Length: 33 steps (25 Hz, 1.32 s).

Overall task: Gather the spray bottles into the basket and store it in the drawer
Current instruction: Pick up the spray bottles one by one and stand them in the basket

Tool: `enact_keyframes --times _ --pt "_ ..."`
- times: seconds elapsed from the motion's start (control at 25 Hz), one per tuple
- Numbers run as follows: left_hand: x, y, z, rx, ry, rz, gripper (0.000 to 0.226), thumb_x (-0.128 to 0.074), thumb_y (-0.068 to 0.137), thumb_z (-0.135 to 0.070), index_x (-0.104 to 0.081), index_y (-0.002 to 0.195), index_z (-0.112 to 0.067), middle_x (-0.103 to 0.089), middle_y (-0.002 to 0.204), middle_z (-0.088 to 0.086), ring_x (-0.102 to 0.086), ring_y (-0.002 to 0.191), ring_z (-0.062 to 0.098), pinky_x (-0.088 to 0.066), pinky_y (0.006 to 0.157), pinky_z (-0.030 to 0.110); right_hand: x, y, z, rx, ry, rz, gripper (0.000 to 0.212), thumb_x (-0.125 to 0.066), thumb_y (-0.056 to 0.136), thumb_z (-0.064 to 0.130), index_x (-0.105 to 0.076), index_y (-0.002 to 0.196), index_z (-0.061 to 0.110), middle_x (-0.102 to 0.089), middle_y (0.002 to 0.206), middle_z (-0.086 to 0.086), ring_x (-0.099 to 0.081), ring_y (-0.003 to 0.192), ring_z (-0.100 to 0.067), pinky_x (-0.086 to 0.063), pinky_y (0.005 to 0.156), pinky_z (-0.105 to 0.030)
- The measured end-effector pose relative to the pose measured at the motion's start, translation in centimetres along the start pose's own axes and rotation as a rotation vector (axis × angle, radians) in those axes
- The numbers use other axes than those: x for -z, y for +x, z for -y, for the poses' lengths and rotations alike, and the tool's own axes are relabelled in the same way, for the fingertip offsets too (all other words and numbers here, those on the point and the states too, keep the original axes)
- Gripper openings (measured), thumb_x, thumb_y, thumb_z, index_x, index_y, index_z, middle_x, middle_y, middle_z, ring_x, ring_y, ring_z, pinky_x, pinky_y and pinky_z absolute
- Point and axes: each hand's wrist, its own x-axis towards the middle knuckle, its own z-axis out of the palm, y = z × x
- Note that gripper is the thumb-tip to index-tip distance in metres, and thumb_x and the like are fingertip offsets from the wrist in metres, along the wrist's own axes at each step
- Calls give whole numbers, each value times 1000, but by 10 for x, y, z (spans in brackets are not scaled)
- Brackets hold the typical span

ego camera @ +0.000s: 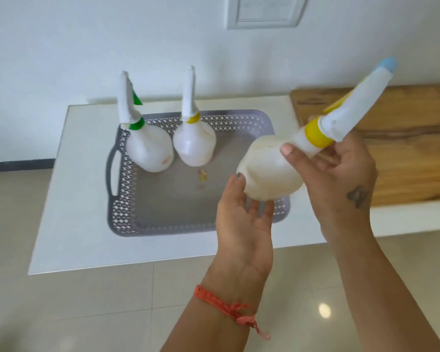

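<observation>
A grey perforated basket (pixel 163 226) lies on the white counter. Two white spray bottles stand upright at its far end: one with a green collar (pixel 149 148) on the left, one with a yellow collar (pixel 194 144) beside it. A third white bottle (pixel 269 168) with a yellow collar and blue nozzle tip hangs tilted above the basket's right side. My right hand (pixel 341 168) grips its neck, thumb across the front. My left hand (pixel 241 219) is palm up under the bottle's round body, fingers touching its underside.
A wooden board (pixel 401 138) lies on the counter to the right of the basket. The white counter (pixel 69 212) ends at a front edge over a tiled floor. A small yellowish scrap (pixel 202 174) lies on the basket's bottom. A white wall stands behind.
</observation>
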Motion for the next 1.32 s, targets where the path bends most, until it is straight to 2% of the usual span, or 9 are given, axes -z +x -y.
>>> enact_keyframes --times 0.12,0.28,0.44,0.68,0.84,0.92,1.04,1.16,1.32 --pt "-4 31 -30 28 -50 3 39 -43 96 -17 -45 134 -12 -48 141 9 -46 128 28 -36 109 41 -41 28 -4 19 -15 35 43 -76 66 27 -56 103 23 -68 95 2 -67 91 -15 -56 81 -31" --pt "-10 75 -42 93 -78 -44 41 -41 97 -14 -38 138 -6 -30 150 9 -36 135 29 -37 108 40 -82 54 -31 -15 -121 162 45 -77 67 16 -60 108 10 -66 92 2 -65 87 -17 -54 81 -30" --pt "-10 110 -45 130 -93 -74 41 -40 98 -11 -37 138 -2 -29 151 12 -37 134 29 -39 106 40 -102 68 -57 -16 -230 239 44 -77 69 14 -60 110 9 -64 91 1 -64 85 -17 -52 79 -27" --pt "-12 124 -42 124 -61 -86 39 -39 98 -10 -36 136 -2 -29 151 12 -34 136 31 -39 106 41 -111 77 -70 9 -249 225 49 -76 69 17 -58 114 9 -66 96 -1 -65 95 -24 -53 87 -45" --pt "-10 120 -42 108 -39 -89 40 -39 97 -13 -40 137 -6 -33 149 12 -38 133 33 -39 107 42 -111 70 -71 42 -290 198 65 -77 68 13 -51 127 9 -67 110 -1 -63 105 -22 -51 93 -40" --pt "-9 108 -35 66 16 -142 40 -40 97 -15 -41 136 -9 -39 145 10 -43 129 34 -42 103 43 -99 61 -72 -12 -252 193 74 -76 69 10 -42 136 10 -60 128 -6 -57 117 -20 -46 100 -37" --pt "-5 81 -14 -67 100 -194 24 -43 94 -15 -50 117 -11 -53 128 8 -57 112 28 -53 88 40 -67 38 -69 -114 -133 93 68 -72 76 15 -42 137 12 -55 134 -6 -55 119 -15 -46 101 -34" --pt "-4 48 26 -149 185 -114 16 -48 93 -18 -56 106 -14 -61 113 3 -65 100 23 -57 78 34 -17 2 -68 -204 -2 -43 54 -66 83 26 -47 133 18 -57 132 -2 -56 116 -11 -48 97 -28" --pt "-4 1 112 -121 358 14 11 -53 90 -21 -59 99 -21 -64 115 0 -67 100 21 -57 82 35 76 -59 -76 -323 152 -190 49 -61 84 34 -50 130 22 -57 133 3 -55 116 -3 -44 90 -15"
